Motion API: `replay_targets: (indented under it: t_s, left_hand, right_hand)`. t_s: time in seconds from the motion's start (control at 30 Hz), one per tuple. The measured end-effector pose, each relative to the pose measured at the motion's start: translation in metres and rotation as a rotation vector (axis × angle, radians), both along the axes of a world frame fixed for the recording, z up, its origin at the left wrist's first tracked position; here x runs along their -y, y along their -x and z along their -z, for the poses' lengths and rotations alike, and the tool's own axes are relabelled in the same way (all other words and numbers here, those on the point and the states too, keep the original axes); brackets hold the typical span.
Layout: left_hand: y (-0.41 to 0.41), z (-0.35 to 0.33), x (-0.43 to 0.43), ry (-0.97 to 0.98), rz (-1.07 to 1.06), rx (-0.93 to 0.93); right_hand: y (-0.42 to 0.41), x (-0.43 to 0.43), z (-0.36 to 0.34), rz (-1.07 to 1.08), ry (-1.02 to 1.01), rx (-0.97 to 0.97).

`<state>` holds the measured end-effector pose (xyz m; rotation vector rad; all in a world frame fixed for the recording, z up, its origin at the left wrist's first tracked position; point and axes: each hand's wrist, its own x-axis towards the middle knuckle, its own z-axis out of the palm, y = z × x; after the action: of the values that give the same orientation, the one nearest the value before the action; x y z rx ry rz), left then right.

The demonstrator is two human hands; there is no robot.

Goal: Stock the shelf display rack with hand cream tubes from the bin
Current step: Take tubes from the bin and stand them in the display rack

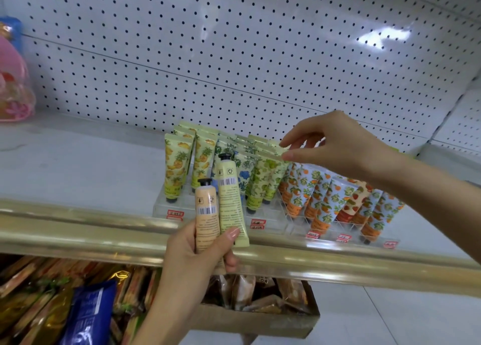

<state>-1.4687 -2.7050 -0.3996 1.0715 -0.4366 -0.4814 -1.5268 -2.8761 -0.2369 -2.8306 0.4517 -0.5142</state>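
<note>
The left hand (pixel 197 251) was clenched around two hand cream tubes held upright with their black caps up and barcoded backs facing the camera: a peach tube (pixel 207 214) on the left and a taller pale yellow tube (pixel 230 196) just beside it, touching. The thumb pressed across their lower ends, in front of the gold front rail (pixel 78 230) of the shelf (pixel 78 162).

The right hand (pixel 335 146) reached over the clear display rack (pixel 276 214), which stood on the shelf near its front edge, right of centre. Its thumb and forefinger pinched the flat crimped end of a green-patterned tube (pixel 270 175) standing cap-down in the rack, so that grip was closed on this tube.

The rack held rows of tubes leaning back, all cap-down: pineapple-print tubes (pixel 177 167) at the left end, blue-flower tubes (pixel 244 172) next, then the green ones, and orange-fruit tubes (pixel 322 201) filling the right part. Red price labels (pixel 257 224) ran along the rack's front edge.

A white pegboard (pixel 234 45) backed the shelf. A pink packaged item (pixel 14 84) stood at the shelf's far left end. Below the rail, a cardboard bin (pixel 260 318) held wrapped packets, with a blue packet (pixel 88 316) to its left.
</note>
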Motion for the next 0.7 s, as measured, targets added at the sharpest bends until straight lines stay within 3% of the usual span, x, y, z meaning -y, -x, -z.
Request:
replay_targets:
  t_s: [0.37,0.7]
  left_hand:
    - [0.023,-0.008,0.002,0.034,0.152,-0.028]
    - [0.025,-0.003,0.01,-0.02,0.127,0.057]
  right_hand:
    - [0.034,-0.046,0.061,-0.155,-0.705,-0.052]
    - [0.047,-0.039,0.077,-0.154,-1.01,0.12]
